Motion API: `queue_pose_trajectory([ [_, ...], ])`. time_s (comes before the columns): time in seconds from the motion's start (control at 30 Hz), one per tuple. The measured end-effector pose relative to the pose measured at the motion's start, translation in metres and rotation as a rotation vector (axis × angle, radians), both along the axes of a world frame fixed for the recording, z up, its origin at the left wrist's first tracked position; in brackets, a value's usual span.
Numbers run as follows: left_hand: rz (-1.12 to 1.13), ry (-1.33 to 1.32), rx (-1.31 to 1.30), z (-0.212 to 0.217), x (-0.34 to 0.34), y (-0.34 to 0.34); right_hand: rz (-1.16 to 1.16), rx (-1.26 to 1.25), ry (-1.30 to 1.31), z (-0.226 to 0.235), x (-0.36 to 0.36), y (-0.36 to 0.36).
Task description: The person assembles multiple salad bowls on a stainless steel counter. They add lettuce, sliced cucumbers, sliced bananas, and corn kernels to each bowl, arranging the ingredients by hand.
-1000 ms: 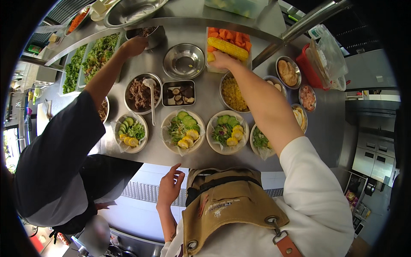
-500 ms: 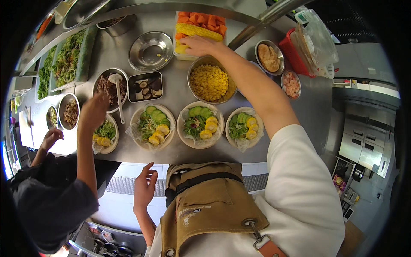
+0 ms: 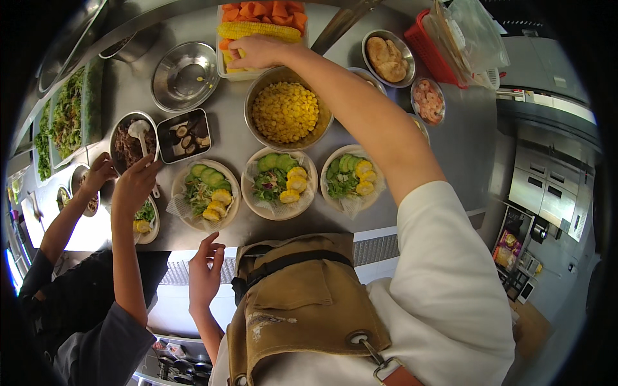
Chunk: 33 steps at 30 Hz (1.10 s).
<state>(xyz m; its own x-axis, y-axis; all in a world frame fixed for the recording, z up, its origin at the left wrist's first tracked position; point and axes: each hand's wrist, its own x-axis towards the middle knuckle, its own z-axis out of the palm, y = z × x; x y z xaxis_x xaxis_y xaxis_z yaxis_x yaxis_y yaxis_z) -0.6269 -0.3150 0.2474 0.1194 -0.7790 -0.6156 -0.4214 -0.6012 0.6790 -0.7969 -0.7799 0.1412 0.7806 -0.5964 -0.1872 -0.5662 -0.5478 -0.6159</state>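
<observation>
At the top centre of the frame the right hand (image 3: 257, 51) reaches over the big steel bowl of yellow corn kernels (image 3: 284, 110) into the white tray of corn cobs and orange carrot chunks (image 3: 226, 72). Its fingers (image 3: 237, 63) curl down on a yellow cob piece (image 3: 230, 56) at the tray's near edge; a firm grip around the cob's width would probably stop it rolling. Lower left of centre, the left hand (image 3: 205, 276) hangs at the counter's edge, fingers loosely apart, holding nothing.

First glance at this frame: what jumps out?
The round steel bowl of yellow corn kernels sits mid-counter, with the right hand reaching past it to the white tray of corn cobs and orange chunks. Three pale salad bowls line the near edge; the left hand hangs free below.
</observation>
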Motion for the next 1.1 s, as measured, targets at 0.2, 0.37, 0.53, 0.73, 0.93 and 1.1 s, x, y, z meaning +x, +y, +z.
queue_pose_trajectory([
  [0.2, -0.004, -0.033, 0.021, 0.009, 0.003, -0.004, -0.077, -0.098, -0.241, 0.031, -0.017, 0.021],
  [0.37, 0.006, 0.017, -0.050, 0.011, -0.007, -0.006, -0.399, -0.088, -0.218, 0.129, -0.139, 0.125],
  [0.53, -0.247, 0.110, -0.206, -0.003, -0.052, -0.038, -0.494, 0.186, 0.126, 0.090, -0.248, 0.261],
  [0.73, -0.668, -0.138, -0.615, -0.056, -0.183, -0.102, -0.331, 0.063, 0.417, 0.024, -0.264, 0.343],
  [0.93, -0.818, -0.353, -0.642, -0.113, -0.258, -0.102, -0.505, 0.203, 0.051, 0.016, -0.292, 0.359],
  [1.1, -0.808, -0.421, -0.597, -0.129, -0.264, -0.093, -0.424, 0.125, -0.053, 0.012, -0.308, 0.359],
])
